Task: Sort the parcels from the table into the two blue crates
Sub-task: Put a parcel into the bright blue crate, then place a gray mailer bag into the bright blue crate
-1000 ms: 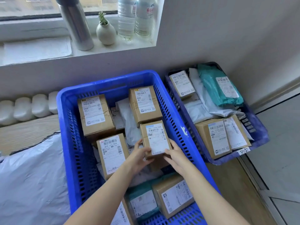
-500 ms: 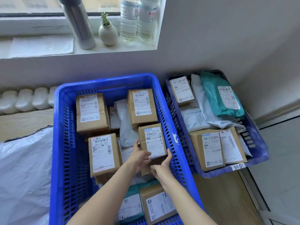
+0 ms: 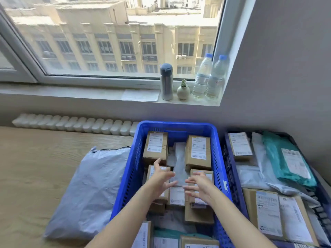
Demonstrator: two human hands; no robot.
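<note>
1. Boxes (image 3: 198, 151) lay packed label-up in the left crate (image 3: 175, 125), with more parcels (image 3: 240, 147) in the right crate (image 3: 230, 163).
2. The left hand (image 3: 159, 178) and right hand (image 3: 198, 187) hovered spread over the boxes, gripping nothing, probably to settle them flat.
3. A grey bag (image 3: 93, 190) lay on the surface (image 3: 35, 167) beside the left crate, apparently unsorted.

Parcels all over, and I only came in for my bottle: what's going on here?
A person is sorting parcels. The left hand and right hand hang open, fingers spread, over the boxes in the blue crate, gripping nothing. The second crate to its right holds boxes and mailers too. One big grey mailer lies on the table, outside the crates.
</note>
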